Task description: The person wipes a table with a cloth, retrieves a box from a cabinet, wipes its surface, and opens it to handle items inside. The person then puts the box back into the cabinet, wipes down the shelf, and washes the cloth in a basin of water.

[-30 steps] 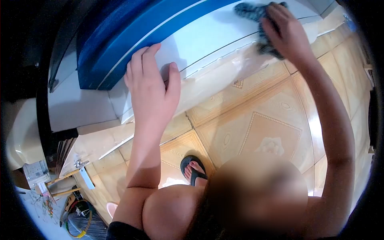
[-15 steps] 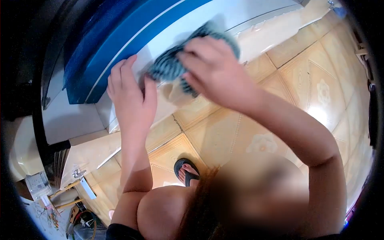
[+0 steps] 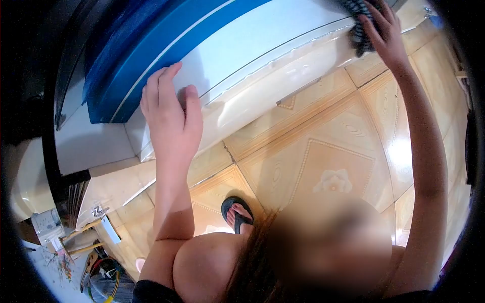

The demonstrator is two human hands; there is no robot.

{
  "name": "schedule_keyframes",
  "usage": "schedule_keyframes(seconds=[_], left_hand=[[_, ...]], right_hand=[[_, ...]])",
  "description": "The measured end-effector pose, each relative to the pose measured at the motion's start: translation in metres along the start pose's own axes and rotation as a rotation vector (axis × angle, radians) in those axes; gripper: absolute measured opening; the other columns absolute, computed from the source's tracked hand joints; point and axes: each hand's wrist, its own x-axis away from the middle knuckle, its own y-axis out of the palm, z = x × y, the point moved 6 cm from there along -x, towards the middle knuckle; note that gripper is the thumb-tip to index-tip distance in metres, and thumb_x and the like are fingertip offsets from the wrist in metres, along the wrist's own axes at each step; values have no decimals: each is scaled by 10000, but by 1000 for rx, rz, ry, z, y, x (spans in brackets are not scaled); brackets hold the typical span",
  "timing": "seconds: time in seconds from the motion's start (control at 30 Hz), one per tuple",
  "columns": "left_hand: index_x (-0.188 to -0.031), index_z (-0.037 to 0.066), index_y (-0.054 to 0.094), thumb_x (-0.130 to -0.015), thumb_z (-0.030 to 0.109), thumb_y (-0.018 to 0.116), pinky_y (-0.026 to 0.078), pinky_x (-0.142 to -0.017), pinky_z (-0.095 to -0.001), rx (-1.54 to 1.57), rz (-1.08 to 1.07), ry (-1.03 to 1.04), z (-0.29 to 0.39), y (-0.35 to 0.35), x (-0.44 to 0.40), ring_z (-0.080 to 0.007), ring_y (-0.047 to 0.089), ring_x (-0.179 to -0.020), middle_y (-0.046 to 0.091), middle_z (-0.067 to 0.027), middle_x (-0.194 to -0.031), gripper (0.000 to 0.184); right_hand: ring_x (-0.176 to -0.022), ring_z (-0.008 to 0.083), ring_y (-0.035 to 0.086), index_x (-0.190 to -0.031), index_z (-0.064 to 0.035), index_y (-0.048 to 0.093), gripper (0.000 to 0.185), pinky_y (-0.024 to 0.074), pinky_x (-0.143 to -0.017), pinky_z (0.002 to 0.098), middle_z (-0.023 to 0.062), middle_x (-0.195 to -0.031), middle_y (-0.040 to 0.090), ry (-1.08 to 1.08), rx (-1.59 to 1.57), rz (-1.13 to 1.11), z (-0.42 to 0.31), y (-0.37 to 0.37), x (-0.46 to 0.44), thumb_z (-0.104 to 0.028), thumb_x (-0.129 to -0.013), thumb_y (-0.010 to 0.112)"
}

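Observation:
My right hand [image 3: 388, 38] is stretched far to the upper right, its fingers closed on a dark striped cloth [image 3: 359, 28]. The cloth lies against the white ledge [image 3: 268, 38] and hangs a little over its front edge. My left hand [image 3: 169, 111] is at the ledge's left end, beside the blue mattress-like slab [image 3: 166, 55] with a white stripe. Its fingers are apart and slightly bent, with nothing in them. Whether its fingertips touch the slab I cannot tell.
Below the ledge runs a glossy cream front [image 3: 298, 73], down to the patterned tile floor [image 3: 323, 146]. A foot in a black flip-flop [image 3: 237, 214] stands there. At lower left are a yellow-legged stand [image 3: 83, 250] and a bundle of cables [image 3: 103, 280].
My right hand has swept the cloth along the ledge from the middle to the far upper right, straightening the arm. My left hand has stayed nearly in place.

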Motion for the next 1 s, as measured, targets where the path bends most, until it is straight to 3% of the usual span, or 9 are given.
schedule_keyframes(seconds=[0.13,0.3,0.37,0.47,0.57,0.63,0.7,0.87,1.0], left_hand=[[-1204,16,573,-941,124,506,386,-966,-424,201,16,-34,-5,-2,-2,-328,532,-1079,588,-158,-1172,293],[-1122,6,594,-925,104,500,405,-891,-412,265,105,19,-3,-6,-1,-324,556,-994,618,-155,-1082,239],[-1091,13,605,-895,80,515,404,-863,-405,211,126,87,4,-13,2,-315,561,-966,625,-149,-1053,226],[-1045,32,628,-801,31,574,402,-820,-400,124,126,195,24,-30,17,-299,571,-922,628,-137,-1015,249],[-1039,21,626,-780,24,588,410,-805,-391,134,58,202,32,-42,32,-305,576,-901,626,-140,-1014,261],[-1041,4,619,-761,-3,586,436,-809,-397,95,24,159,26,-54,45,-325,582,-915,624,-150,-1023,282],[-1039,-3,617,-753,-18,582,449,-815,-403,45,2,83,19,-74,57,-334,584,-929,622,-157,-1027,288],[-1023,-35,608,-735,-62,541,462,-816,-409,-84,-83,8,23,-116,86,-349,587,-904,615,-180,-983,297],[-1017,-21,612,-736,-78,545,468,-818,-418,-112,-143,-54,20,-120,104,-353,594,-909,617,-177,-972,295]], right_hand=[[-1365,437,345,-1309,30,503,512,239,-1137,535,259,-1419,441,12,27,-77,-13,-2,0,-276,-900,532],[-1359,430,377,-1299,38,497,581,218,-1150,552,248,-1412,467,-160,-73,-225,-102,9,-1,-334,-861,588],[-1197,340,555,-1188,-30,616,368,439,-1003,424,157,-1277,591,-387,-26,-25,-165,5,-7,-250,-893,628],[-1200,307,567,-1188,-62,611,442,422,-1041,427,137,-1283,599,-387,-231,-5,-220,28,-5,-337,-846,663],[-1187,332,570,-1169,-22,611,456,424,-1044,422,203,-1234,612,-418,-436,68,-281,40,-4,-304,-814,664],[-1259,298,540,-1164,-38,637,452,419,-1055,424,156,-1323,584,-383,-539,41,-322,55,-3,-295,-793,670],[-1268,340,530,-1204,-11,613,456,393,-1084,419,214,-1346,558,-415,-510,-26,-368,65,-5,-280,-838,579],[-1231,389,533,-1158,56,598,448,370,-1087,420,268,-1299,567,-446,-331,-59,-443,73,-10,-248,-832,557],[-1208,338,552,-1122,24,606,369,401,-1056,406,207,-1274,592,-575,-364,64,-428,72,-3,-219,-850,555]])
